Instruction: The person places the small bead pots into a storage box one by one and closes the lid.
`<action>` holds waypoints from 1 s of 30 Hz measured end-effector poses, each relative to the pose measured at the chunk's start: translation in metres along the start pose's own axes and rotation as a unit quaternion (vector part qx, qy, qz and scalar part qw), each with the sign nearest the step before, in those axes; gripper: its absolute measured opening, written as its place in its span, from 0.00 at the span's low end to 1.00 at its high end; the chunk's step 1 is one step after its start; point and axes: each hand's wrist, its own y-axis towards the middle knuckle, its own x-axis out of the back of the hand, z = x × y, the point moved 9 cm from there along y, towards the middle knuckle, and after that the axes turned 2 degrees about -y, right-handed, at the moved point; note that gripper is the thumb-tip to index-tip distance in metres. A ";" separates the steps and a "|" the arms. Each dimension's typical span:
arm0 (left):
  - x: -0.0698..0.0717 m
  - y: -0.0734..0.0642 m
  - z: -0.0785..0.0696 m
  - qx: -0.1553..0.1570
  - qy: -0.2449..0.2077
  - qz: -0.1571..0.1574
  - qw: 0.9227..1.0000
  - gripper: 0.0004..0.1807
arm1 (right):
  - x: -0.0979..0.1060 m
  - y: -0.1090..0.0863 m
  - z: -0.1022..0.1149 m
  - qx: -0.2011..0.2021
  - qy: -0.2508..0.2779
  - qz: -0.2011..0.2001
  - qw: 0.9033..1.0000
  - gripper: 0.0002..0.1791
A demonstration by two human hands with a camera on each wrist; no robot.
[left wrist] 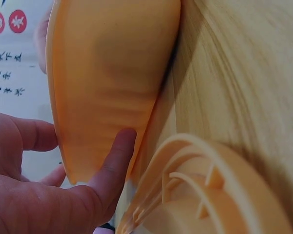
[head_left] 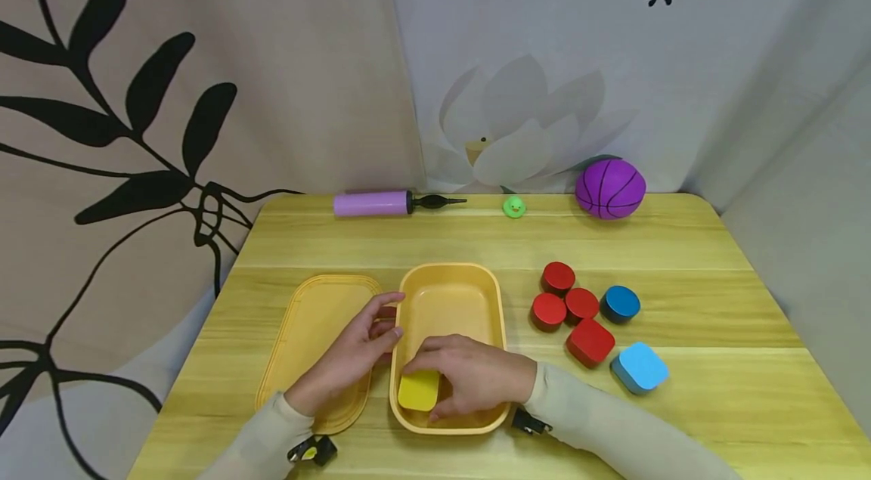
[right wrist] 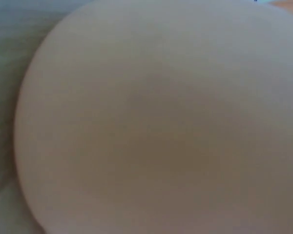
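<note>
Flat on the desk [head_left: 714, 298] at left, a pale orange-yellow lid [head_left: 306, 336], round-cornered, partly hidden on its right side by the left hand [head_left: 361, 348]; cut off by the frame in the left wrist view, with a ridged, curved edge. Next, that same left hand, in from the lower left out of a pale sleeve [head_left: 255, 442], fingers extended and apart, touching the left wall of the box [head_left: 449, 306] from outside rather than gripping. Farther back, on its side, a lilac pump [head_left: 370, 203] with a black nozzle. Then the box itself: smooth, deep, round-cornered, matching the lid in colour. Inside, toward the near left corner, a bright yellow block [head_left: 418, 393], flat-topped with softened corners, partly covered along its far and right sides; contact with the box floor impossible to confirm. Over it, the right hand [head_left: 469, 370], in from the right across the rim, back upward, fingers and thumb pinching the block; in the right wrist view, only a large pale blur. Farther right, a small green duck [head_left: 514, 206] at the back, three round red blocks [head_left: 581, 305], a squarish red block [head_left: 590, 342], a purple ball [head_left: 610, 188], a dark-blue round block [head_left: 620, 304], and a light-blue block [head_left: 640, 367].
</note>
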 end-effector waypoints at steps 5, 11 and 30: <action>0.000 0.000 -0.001 0.002 0.007 -0.006 1.000 0.30 | 0.005 -0.002 -0.001 -0.001 0.014 -0.006 1.000 0.36; 0.000 0.001 -0.001 0.002 0.001 -0.016 1.000 0.30 | 0.017 -0.009 -0.008 -0.020 0.035 -0.022 0.999 0.34; 0.009 0.011 -0.001 0.006 0.007 -0.053 0.999 0.30 | 0.102 -0.072 -0.093 -0.149 0.116 -0.187 0.964 0.25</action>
